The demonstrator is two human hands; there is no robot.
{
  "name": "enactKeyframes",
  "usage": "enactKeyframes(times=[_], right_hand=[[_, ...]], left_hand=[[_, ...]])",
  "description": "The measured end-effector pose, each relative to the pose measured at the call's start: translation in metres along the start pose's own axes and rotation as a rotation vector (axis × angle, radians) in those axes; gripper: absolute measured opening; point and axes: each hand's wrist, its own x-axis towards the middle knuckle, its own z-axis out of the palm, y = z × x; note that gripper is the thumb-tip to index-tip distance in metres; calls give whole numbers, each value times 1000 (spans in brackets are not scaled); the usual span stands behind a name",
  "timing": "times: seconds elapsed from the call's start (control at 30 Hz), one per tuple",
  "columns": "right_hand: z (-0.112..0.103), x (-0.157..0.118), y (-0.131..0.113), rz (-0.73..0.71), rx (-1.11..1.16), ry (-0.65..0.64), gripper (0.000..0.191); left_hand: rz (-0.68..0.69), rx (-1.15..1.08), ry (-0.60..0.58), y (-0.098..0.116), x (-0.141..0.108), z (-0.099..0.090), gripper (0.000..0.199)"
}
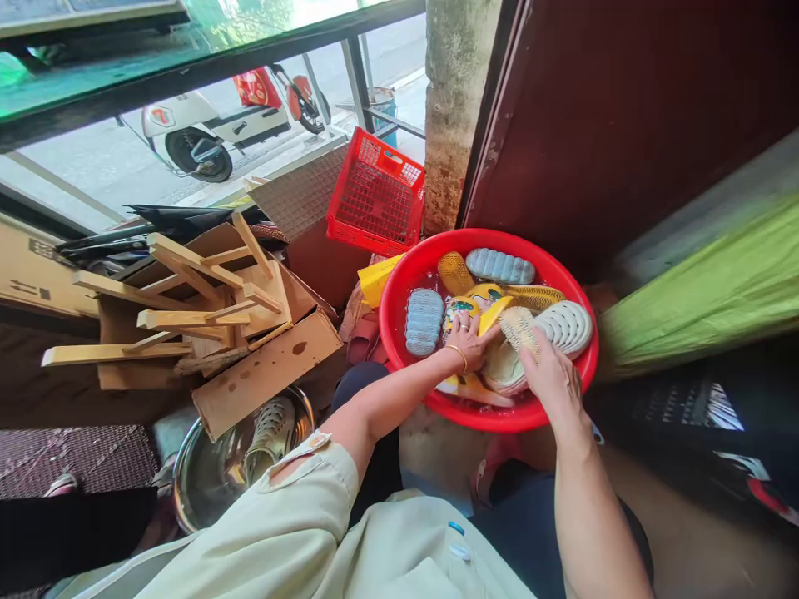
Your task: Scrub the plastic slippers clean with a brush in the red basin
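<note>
In the red plastic basin (pixel 487 416), our left hand (pixel 468 343) presses down with fingers spread on a yellow cartoon-print slipper (pixel 465 309). Our right hand (pixel 549 374) grips a bristle scrub brush (pixel 518 329) against a pale slipper (pixel 565 326). Behind the basin sits a red plastic crate (pixel 374 191); left of it, a steel bowl (pixel 205 491) holds a sandal (pixel 270 437).

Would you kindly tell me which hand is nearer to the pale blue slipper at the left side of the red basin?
The left hand is nearer, just right of the pale blue slipper. The right hand lies farther right, across the red basin.
</note>
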Motion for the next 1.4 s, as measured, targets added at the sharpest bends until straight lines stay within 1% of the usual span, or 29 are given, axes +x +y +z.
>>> enactKeyframes(times=[0.07, 0.13, 0.17, 0.2, 0.23, 0.27, 0.33, 0.37, 0.4, 0.47, 0.53, 0.57, 0.7, 0.77, 0.9, 0.97, 1.03, 1.13, 1.23, 1.4], right_hand=[[6, 9, -2, 38, -66, 3, 60], [11, 16, -2, 55, -120, -6, 60], [14, 18, -1, 50, -134, -15, 60], [15, 20, 0, 43, -144, -26, 60], [17, 20, 1, 33, -154, -41, 60], [18, 20, 0, 21, -162, -57, 60], [21, 19, -4, -2, -180, -84, 59], [22, 18, -6, -12, -190, -92, 59], [24, 17, -9, -24, -197, -98, 59], [25, 16, -12, -45, -211, -103, 59], [25, 18, -9, -66, -212, -98, 60], [25, 20, -6, -76, -201, -89, 61], [22, 26, 11, -67, -119, 3, 67], [22, 26, 16, -52, -89, 34, 68], [23, 22, 18, -53, -74, 4, 67], [23, 22, 15, -49, -76, 3, 67], [21, 22, 12, -44, -74, -3, 67], [18, 23, 7, -17, -67, -13, 67], [16, 21, 4, -14, -51, -24, 65], [12, 20, -2, 5, -20, -56, 61]], left_hand=[[79, -9, -41, -1, -3, -13, 82], [174, -92, -94, -7, -5, -29, 64], [197, -158, -102, -12, -5, -37, 56], [186, -222, -82, -20, -6, -45, 50], [137, -272, -33, -28, -6, -52, 49], [50, -296, 37, -38, -7, -58, 50], [-199, -269, 171, -60, -9, -66, 57], [-320, -245, 193, -70, -10, -67, 64], [-425, -236, 180, -79, -11, -66, 72], [-566, -276, 98, -92, -13, -61, 91], [-614, -366, 34, -100, -14, -53, 105], [-623, -409, 27, -102, -14, -49, 109], [-687, -554, 78, -109, -12, -39, 120], [-718, -630, 76, -112, -12, -36, 128], [-751, -741, -3, -118, -15, -31, 140], [-744, -766, -52, -119, -15, -29, 139], [-719, -772, -70, -120, -15, -29, 135], [-680, -759, -8, -121, -11, -37, 119], [-611, -723, 81, -118, -11, -52, 101], [-472, -630, 264, -105, -22, -78, 95]])
